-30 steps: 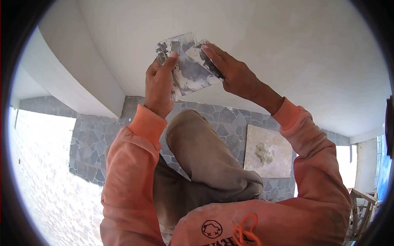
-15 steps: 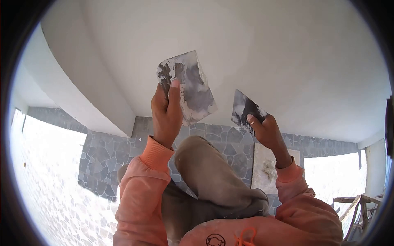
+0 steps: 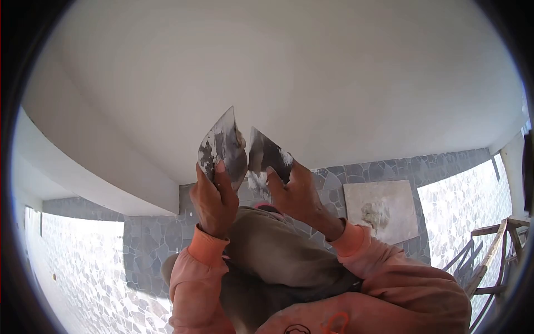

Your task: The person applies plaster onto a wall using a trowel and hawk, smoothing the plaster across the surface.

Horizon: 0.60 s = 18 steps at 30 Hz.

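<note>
My left hand (image 3: 216,201) grips a wide metal putty scraper (image 3: 225,146), the thumb pressed on its plaster-smeared face. A lump of pale filler (image 3: 240,139) clings to that blade's right edge. In my right hand (image 3: 300,195) is a second putty scraper (image 3: 265,151), darker, with white filler on its face and lower edge. The two blades stand side by side with a narrow gap between them, tips pointing up. Both hands are closed, and the fingers behind the blades are hidden.
A smooth white plastered surface (image 3: 334,83) spans the upper view, with a curved ledge (image 3: 100,172) at left. Below lies grey stone paving (image 3: 150,239). A stained pale board (image 3: 389,206) lies on it. A wooden trestle-like frame (image 3: 495,250) stands at right.
My right hand has swung left with its scraper, close to the left one. My left hand has come down slightly, its blade now turned more edge-on. The view has shifted too.
</note>
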Motion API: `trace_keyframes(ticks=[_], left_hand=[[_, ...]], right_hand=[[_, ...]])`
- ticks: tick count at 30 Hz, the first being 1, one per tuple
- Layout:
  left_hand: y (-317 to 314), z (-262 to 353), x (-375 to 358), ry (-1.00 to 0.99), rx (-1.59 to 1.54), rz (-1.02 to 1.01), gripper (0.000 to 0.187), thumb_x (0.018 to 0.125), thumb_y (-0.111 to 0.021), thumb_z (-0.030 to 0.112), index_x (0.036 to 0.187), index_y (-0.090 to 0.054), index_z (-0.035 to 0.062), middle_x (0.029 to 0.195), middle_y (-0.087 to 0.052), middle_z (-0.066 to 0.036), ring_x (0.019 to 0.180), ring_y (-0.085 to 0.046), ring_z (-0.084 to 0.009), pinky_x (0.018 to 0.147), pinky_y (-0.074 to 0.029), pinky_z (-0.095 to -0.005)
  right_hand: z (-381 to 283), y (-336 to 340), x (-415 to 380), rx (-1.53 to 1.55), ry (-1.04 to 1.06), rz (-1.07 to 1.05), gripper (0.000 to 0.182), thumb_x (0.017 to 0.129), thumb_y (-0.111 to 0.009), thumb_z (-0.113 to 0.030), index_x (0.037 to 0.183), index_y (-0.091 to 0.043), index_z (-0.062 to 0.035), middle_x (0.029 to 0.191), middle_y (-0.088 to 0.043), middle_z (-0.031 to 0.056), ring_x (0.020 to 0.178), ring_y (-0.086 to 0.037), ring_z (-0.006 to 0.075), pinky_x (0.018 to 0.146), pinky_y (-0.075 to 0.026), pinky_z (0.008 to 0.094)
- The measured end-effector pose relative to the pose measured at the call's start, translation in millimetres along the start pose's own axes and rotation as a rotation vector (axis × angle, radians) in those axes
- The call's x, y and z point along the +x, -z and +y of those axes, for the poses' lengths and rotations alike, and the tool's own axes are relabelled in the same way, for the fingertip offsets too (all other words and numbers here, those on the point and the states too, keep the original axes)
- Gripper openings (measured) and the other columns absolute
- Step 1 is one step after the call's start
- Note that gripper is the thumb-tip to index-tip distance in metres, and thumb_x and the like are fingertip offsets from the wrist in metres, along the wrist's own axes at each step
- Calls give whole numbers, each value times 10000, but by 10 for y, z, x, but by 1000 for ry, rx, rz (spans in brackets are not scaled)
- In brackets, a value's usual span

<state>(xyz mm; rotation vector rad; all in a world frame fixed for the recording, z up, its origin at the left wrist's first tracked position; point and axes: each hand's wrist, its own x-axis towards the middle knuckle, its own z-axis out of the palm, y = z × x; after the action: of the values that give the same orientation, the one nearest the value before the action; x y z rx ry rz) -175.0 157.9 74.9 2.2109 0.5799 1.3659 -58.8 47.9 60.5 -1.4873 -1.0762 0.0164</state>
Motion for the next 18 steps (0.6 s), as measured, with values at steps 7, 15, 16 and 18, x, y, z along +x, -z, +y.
trace_keyframes(ticks=[7,15,16,18], left_hand=[[-57,-164,-107,-138,206,-90,274,893,-540,48,1075,-496,-152,552,-540,-147,409,-530,-289,407,-389,-378],[3,-104,-106,-82,277,-215,193,931,-483,48,999,-509,-131,590,-555,-206,457,-554,-358,421,-406,-405],[1,-102,-102,-74,278,-230,199,932,-483,50,1007,-507,-134,588,-553,-208,458,-554,-358,420,-406,-406],[-3,-131,-110,-75,291,-248,228,926,-496,58,1067,-497,-121,575,-547,-191,452,-553,-343,420,-409,-402]], right_hand=[[64,-103,54,135,-36,-73,206,840,-537,-50,1019,-518,50,774,-600,225,675,-593,417,603,-473,427],[131,-156,124,236,-154,-105,226,820,-544,-67,1022,-551,35,832,-631,207,719,-632,354,678,-505,370],[133,-157,136,234,-122,-91,205,829,-552,-72,1000,-552,42,788,-636,182,677,-636,305,644,-505,361],[141,-159,156,226,-62,-65,175,847,-568,-81,956,-553,55,700,-646,131,593,-643,207,577,-503,341]])
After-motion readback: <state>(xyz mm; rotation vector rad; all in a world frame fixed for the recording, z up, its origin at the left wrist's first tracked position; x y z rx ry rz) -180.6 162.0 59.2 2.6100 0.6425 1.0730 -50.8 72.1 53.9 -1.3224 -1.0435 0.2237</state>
